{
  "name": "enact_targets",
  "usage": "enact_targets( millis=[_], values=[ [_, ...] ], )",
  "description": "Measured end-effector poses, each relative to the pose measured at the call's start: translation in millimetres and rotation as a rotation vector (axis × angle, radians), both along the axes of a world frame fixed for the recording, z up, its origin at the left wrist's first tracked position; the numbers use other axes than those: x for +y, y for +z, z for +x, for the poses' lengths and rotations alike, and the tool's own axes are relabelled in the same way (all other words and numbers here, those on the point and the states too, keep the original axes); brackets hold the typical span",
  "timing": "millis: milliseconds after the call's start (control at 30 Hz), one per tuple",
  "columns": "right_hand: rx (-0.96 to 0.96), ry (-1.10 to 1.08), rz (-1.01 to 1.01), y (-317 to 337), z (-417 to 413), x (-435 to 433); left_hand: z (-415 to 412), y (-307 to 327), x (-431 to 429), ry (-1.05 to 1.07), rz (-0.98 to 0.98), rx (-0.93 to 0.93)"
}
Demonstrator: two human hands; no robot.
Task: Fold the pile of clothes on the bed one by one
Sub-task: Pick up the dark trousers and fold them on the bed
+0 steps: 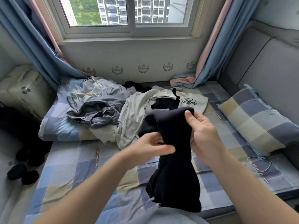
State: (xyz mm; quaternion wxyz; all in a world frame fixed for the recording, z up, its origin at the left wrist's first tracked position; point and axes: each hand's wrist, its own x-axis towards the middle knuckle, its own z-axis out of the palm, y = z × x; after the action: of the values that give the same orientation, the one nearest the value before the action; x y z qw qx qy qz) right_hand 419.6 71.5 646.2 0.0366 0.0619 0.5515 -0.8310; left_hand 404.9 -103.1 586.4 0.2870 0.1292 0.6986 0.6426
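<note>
A black garment hangs bunched above the checked bed, its lower end drooping toward me. My right hand grips its upper part, thumb pressed near the top fold. My left hand pinches the garment at its middle and is blurred. Behind them lies the pile: a cream T-shirt with black lettering, a crumpled cream garment, blue-grey jeans, a pale grey piece with drawstrings and more black cloth.
A checked pillow leans at the right by the grey padded headboard. A thin cable loop lies on the bed. Blue-pink curtains frame the window. A white suitcase and dark items sit left of the bed.
</note>
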Motion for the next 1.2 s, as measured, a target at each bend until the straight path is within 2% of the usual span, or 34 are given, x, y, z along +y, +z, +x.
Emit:
enact_targets(
  millis=[133, 233, 300, 367, 433, 500, 567, 633, 667, 800, 900, 967, 1067, 1200],
  values=[
    [0.005, -0.007, 0.072, 9.4, -2.7, 14.2, 6.6, -12.0, 15.3, 0.153, 0.092, 0.183],
    [-0.024, -0.028, 0.106, 8.3, -6.2, 27.6, -1.8, -7.6, 10.6, 0.219, 0.012, 0.274],
    [-0.057, -0.041, 0.183, 3.1, -9.7, 34.6, -5.4, 4.5, 8.4, 0.262, 0.045, 0.309],
    [-0.092, -0.143, 0.333, -13.1, -12.2, 37.8, -8.4, 20.5, 6.9, 0.354, 0.072, 0.332],
    [-0.088, -0.373, 0.458, -33.2, -4.6, 33.7, -12.4, 32.5, 4.8, 0.469, 0.077, 0.349],
    [-0.004, -0.449, 0.473, -52.4, 15.2, 18.8, -15.3, 40.1, 2.2, 0.552, 0.089, 0.364],
    [0.042, -0.237, 0.413, -67.2, 36.0, -4.8, -16.5, 48.1, 1.4, 0.581, 0.123, 0.364],
    [-0.008, 0.048, 0.347, -79.8, 42.8, -30.7, -16.9, 54.9, 3.5, 0.551, 0.168, 0.327],
    [-0.044, 0.125, 0.359, -87.7, 40.4, -40.0, -17.4, 58.2, 4.4, 0.534, 0.193, 0.306],
    [-0.175, 0.138, 0.537, -96.3, 12.8, -45.7, -28.2, 66.6, -8.6, 0.618, 0.235, 0.29],
    [-0.16, 0.269, 0.508, -88.7, 2.6, -33.6, -41.5, 65.0, -30.9, 0.78, 0.238, 0.277],
    [-0.105, 0.263, 0.438, -78.5, 0.4, -27.1, -46.4, 57.0, -42.5, 0.829, 0.204, 0.284],
    [-0.046, 0.15, 0.317, -62.1, -6.2, -16.9, -41.8, 34.2, -50.9, 0.685, 0.112, 0.159],
    [-0.043, 0.088, 0.13, -40.3, -14.5, -5.2, -18.2, -1.1, -38.3, 0.315, -0.035, -0.09]
  ],
)
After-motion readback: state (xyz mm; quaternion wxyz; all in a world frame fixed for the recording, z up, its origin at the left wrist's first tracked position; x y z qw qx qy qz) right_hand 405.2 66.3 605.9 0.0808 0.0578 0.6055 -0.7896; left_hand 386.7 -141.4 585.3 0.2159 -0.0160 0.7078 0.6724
